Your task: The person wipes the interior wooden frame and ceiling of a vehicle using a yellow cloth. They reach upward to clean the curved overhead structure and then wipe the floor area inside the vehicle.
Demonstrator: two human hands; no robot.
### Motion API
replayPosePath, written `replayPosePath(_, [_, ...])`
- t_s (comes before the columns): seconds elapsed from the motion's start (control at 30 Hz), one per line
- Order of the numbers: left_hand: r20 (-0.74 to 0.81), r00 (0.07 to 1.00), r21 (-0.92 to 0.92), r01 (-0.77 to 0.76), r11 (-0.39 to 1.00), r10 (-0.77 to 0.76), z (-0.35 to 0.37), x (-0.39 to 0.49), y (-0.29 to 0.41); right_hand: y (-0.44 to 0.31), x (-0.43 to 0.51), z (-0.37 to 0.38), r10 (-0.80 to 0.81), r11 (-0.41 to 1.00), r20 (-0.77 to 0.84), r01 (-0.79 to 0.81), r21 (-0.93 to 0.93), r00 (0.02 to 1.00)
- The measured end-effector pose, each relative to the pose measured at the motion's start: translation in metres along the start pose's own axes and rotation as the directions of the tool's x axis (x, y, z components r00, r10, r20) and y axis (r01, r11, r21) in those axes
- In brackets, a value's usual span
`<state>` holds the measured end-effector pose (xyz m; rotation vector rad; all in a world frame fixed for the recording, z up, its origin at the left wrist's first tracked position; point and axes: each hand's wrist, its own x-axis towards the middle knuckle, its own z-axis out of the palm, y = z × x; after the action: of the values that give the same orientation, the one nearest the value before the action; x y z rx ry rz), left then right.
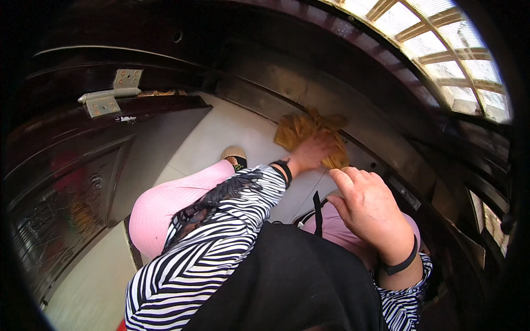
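Observation:
My left hand [313, 151], blurred, is on a crumpled yellow-brown cloth [296, 130] at the foot of a dark panel. Part of the cloth is hidden beneath my palm and fingers. The cloth lies where the pale tiled floor [256, 128] meets the panel's lower edge. My right hand [366, 207] is above my pink-trousered right knee, back of the hand up, thumb apart from the fingers, with nothing visible in it. Whether it rests on the knee cannot be told.
At the left stands a dark door leaf [83, 182] with a metal hinge [109, 94]. A metal strike plate [405, 193] is set in the dark frame at right. A bright barred window [439, 53] is at upper right. My left shoe [234, 156] is on the floor.

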<state>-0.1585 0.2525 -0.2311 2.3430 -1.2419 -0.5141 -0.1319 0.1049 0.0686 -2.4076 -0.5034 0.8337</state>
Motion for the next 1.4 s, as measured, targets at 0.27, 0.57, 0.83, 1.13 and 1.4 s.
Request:
replayPosePath(0.27, [-0.233,0.811,0.3,0.585,0.753,-0.537,-0.068,-0.06,-0.125,-0.004,-0.001,-0.004,0.006,0.999,-0.01,-0.006,0.032,1.0])
replayPosePath(0.57, [-0.581,0.312,-0.042,0.911,0.411,-0.752,-0.116,-0.07,-0.228,0.002,-0.006,0.003,-0.045,0.999,-0.095,0.047,0.023,0.994])
replayPosePath(0.83, [-0.29,0.2,0.028,0.979,0.2,-0.936,-0.158,-0.056,-0.245,0.002,0.0,0.001,-0.034,0.999,-0.101,0.039,0.039,0.994])
replayPosePath(1.13, [-0.24,0.187,0.225,0.965,0.133,-0.953,-0.143,-0.072,-0.238,0.002,-0.009,-0.005,0.044,0.997,-0.033,-0.042,0.065,0.998])
replayPosePath(1.4, [-0.173,0.215,0.395,0.909,0.132,-0.961,-0.134,-0.058,-0.21,0.005,-0.011,-0.003,0.027,0.998,-0.002,-0.027,0.064,1.0])
